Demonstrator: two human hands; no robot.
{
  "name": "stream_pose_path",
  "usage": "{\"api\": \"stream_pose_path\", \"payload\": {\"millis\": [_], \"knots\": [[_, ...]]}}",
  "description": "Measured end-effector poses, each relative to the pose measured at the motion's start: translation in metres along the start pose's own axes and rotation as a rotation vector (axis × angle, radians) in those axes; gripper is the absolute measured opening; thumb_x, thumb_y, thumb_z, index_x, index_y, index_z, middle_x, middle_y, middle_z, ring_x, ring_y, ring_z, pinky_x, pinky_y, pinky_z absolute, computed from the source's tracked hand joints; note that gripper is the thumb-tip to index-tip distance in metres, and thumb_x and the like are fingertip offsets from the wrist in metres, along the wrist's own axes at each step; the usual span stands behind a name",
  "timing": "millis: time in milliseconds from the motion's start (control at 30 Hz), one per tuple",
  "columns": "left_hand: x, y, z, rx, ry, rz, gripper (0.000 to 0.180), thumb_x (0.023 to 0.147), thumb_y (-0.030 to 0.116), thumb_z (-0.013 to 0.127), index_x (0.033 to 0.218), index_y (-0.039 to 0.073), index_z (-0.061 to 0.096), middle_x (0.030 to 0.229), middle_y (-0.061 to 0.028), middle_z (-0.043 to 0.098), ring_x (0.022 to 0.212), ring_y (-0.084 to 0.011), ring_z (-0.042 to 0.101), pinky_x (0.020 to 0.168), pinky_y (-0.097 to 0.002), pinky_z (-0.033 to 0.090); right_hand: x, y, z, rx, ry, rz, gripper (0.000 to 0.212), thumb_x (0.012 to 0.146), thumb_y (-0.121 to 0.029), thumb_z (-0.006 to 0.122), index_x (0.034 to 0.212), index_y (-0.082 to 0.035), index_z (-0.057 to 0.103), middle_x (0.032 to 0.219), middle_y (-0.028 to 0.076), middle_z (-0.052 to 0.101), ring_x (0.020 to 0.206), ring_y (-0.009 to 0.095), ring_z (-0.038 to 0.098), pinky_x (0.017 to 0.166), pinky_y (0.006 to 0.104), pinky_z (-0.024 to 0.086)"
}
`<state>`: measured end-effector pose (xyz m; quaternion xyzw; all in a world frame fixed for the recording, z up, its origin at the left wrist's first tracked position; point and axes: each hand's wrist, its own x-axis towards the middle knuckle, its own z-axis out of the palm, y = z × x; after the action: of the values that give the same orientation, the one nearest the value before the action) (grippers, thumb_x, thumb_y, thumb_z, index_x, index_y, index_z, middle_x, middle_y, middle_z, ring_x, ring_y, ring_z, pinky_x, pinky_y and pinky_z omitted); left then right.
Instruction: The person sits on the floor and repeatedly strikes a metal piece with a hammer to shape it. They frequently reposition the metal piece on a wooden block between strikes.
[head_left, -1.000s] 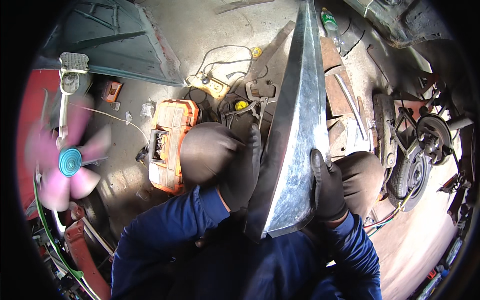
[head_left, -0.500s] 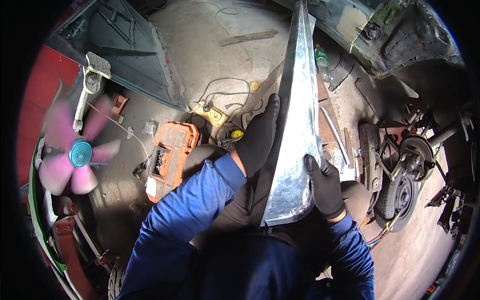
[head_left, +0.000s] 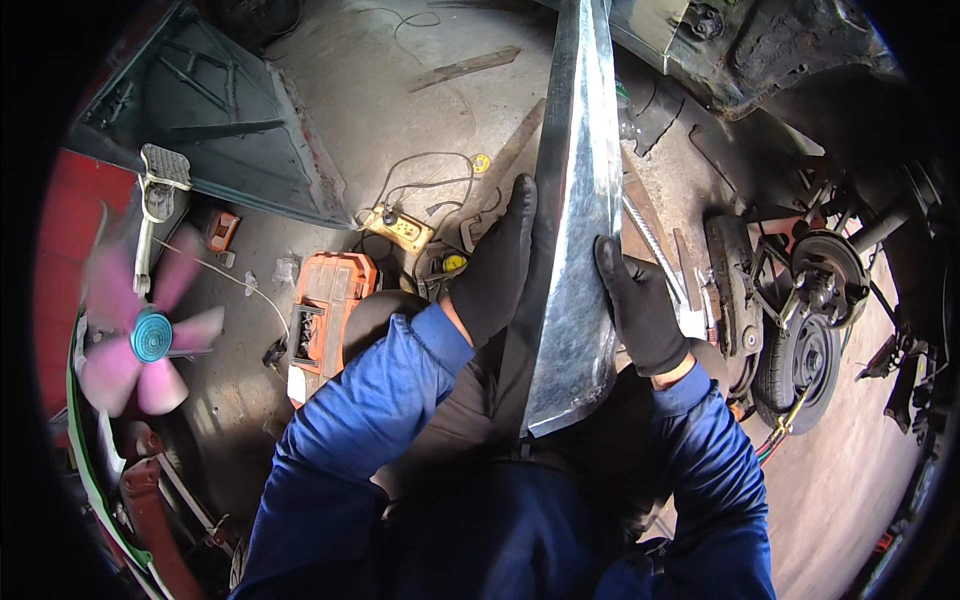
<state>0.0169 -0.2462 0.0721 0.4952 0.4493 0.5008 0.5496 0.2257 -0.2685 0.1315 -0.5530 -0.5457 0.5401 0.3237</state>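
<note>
A long, bent sheet metal panel [head_left: 578,270], shiny silver and tapering toward the far end, stands between my hands with its wide rounded end close to my lap. My gloved left hand [head_left: 497,265] lies flat along the panel's dark folded left side, fingers stretched out. On the other edge, my gloved right hand [head_left: 643,310] grips the panel, its thumb on the bright face; the fingers behind it are partly hidden. Both gloves are black.
An orange toolbox [head_left: 330,310] and a yellow power strip [head_left: 402,230] with cables lie left of the panel. A pink-bladed fan [head_left: 151,335] spins at far left. Wheel parts with a tire [head_left: 800,375] stand at right. Car body panels [head_left: 225,120] are at the back.
My right hand has slid farther up the panel's right edge. The panel's face has turned and looks narrower and darker. The whole view has shifted slightly.
</note>
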Motion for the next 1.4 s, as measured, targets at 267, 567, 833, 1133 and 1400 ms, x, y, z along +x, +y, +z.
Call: {"api": "stream_pose_path", "payload": {"millis": [267,567,833,1133,1400], "knots": [[-0.015,0.032,0.007,-0.445,0.051,-0.468,0.075,0.115,0.066,0.038,0.144,0.001,0.063,0.120,-0.0152,0.074,0.103,-0.0182,0.072,0.092,-0.0339,0.058,-0.021,-0.023,0.009,0.165,-0.094,0.268,0.067,0.109,-0.059,0.063,0.114,0.007,0.077,0.094,0.004,0.075,0.084,0.010,0.069,0.080,0.0278,0.057],[-0.095,0.010,-0.013,0.006,0.177,-0.911,0.051,0.121,0.043,0.038,0.129,0.002,0.068,0.103,-0.0079,0.077,0.083,-0.0154,0.072,0.080,-0.0314,0.059,-0.091,0.033,0.042,0.217,-0.198,0.273,0.056,0.108,-0.053,0.068,0.115,0.002,0.079,0.079,0.007,0.073,0.080,0.012,0.071,0.079,0.0304,0.058],[-0.132,-0.026,-0.032,0.699,0.022,-0.418,0.046,0.121,0.028,0.036,0.144,-0.006,0.058,0.135,-0.0143,0.068,0.121,-0.0160,0.064,0.108,-0.0251,0.049,-0.092,0.060,0.058,0.149,-0.275,-0.009,0.033,0.115,-0.036,0.061,0.134,-0.015,0.077,0.085,0.012,0.075,0.077,0.015,0.071,0.076,0.0323,0.059],[-0.123,-0.006,-0.042,0.528,0.084,-0.463,0.055,0.119,0.043,0.041,0.138,-0.004,0.062,0.117,-0.0143,0.073,0.100,-0.0181,0.072,0.088,-0.0292,0.058,-0.070,0.037,0.085,0.386,-0.183,0.362,0.073,0.100,-0.065,0.073,0.103,0.008,0.074,0.084,0.008,0.075,0.073,0.013,0.071,0.069,0.0277,0.057],[-0.109,0.025,-0.020,-0.489,0.354,-0.582,0.063,0.118,0.054,0.043,0.138,-0.002,0.062,0.115,-0.0156,0.074,0.095,-0.0215,0.075,0.084,-0.0335,0.063,-0.060,0.033,0.095,0.429,-0.205,0.454,0.069,0.101,-0.059,0.076,0.100,0.010,0.076,0.081,0.010,0.077,0.069,0.013,0.072,0.068,0.0273,0.058]]}}
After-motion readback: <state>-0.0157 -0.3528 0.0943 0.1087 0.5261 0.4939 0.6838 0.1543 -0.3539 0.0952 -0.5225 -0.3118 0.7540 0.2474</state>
